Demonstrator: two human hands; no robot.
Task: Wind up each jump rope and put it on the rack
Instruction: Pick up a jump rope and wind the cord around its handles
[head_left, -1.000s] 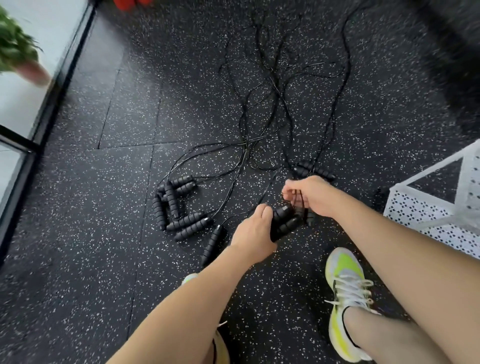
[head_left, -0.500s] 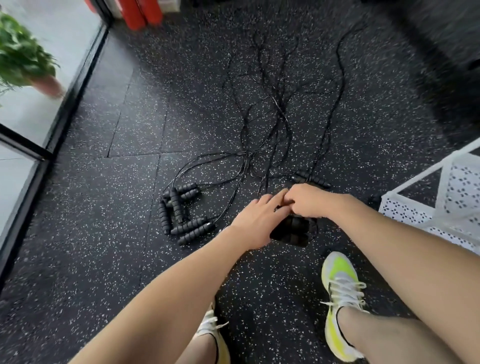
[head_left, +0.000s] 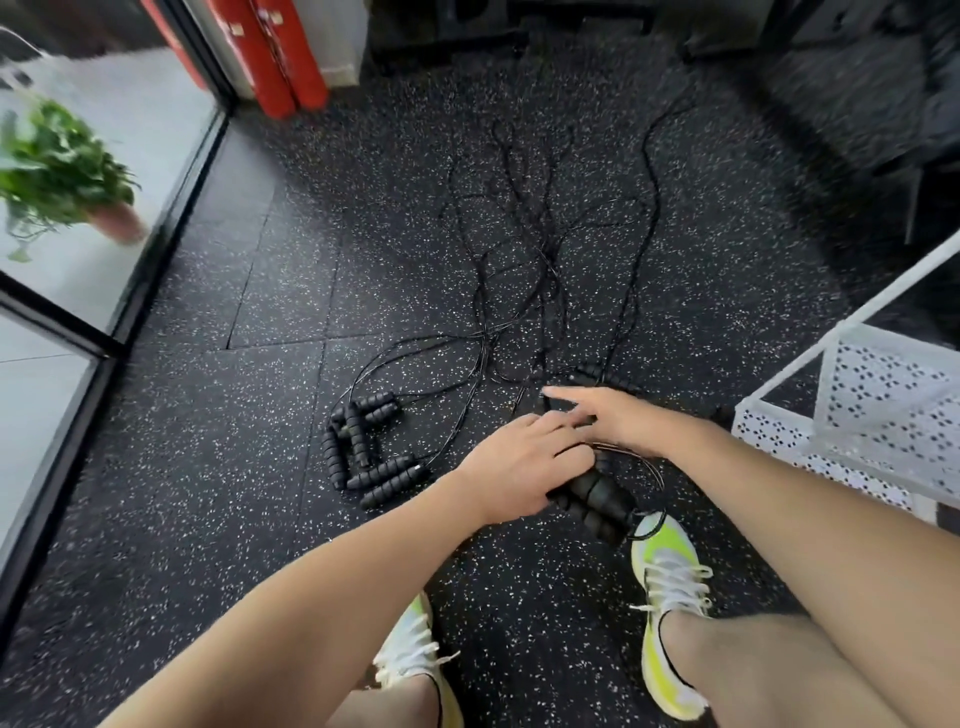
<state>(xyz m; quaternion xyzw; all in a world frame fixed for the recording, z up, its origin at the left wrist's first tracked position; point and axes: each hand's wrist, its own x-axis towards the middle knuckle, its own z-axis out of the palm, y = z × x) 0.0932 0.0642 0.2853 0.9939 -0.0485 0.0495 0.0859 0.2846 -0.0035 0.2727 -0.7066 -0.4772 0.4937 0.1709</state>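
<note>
**Jump rope handles held low over the gym floor**

Jump rope handles (head_left: 597, 496), two black ribbed grips side by side, held just above the speckled floor (head_left: 249, 519) in front of the right shoe (head_left: 670, 597). Gripped at their upper end by the left hand (head_left: 519, 467), fingers (head_left: 574, 460) curled round them. Thin loops of black cord (head_left: 652, 470) arching from under the hands and back down to the handles' lower end near the shoe.

Right hand (head_left: 618, 421) just beyond and touching the left, palm down, fingers stretched out flat toward the left; whether anything is pinched beneath it cannot be told.

Left of the hands, a cluster of loose handles (head_left: 363, 447) lying on the floor, some parallel, some crossed. From these, and from another pair of handles (head_left: 597, 373) partly hidden behind the right hand, long black cords (head_left: 519, 249) running away across the floor in a tangle.

At the right edge, a white perforated metal rack (head_left: 862, 415) with a slanting white bar. Lower down, the left shoe (head_left: 415, 649) between bare forearms and legs. Far left, a glass partition with a black frame (head_left: 104, 343) and a potted green plant (head_left: 62, 176) behind it; at the top, red cylinders (head_left: 280, 57) standing upright by the wall.
</note>
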